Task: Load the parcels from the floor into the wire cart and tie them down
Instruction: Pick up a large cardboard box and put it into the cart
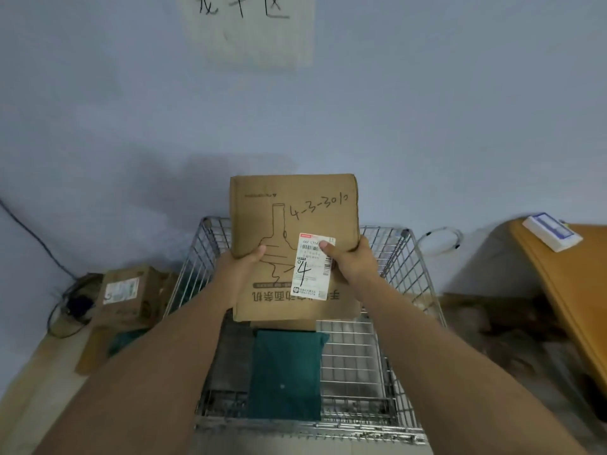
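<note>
I hold a brown cardboard parcel [315, 208] above the wire cart [404, 267], its handwritten "4-3-301" and white shipping label facing me. My left hand [244, 266] grips its lower left side, thumb on the front. My right hand [349, 257] grips its right side, thumb pressed on the label. Inside the cart lies a dark green soft parcel [285, 372], with a grey flat parcel [230, 353] beside it on the left. Another brown box edge shows just under the held parcel.
On the floor left of the cart stands a cardboard box [131, 293] with a label, beside cables [69, 307] by the wall. An orange-topped table [565, 290] with a white-blue object [551, 231] is at the right. A paper sign [246, 31] hangs on the wall.
</note>
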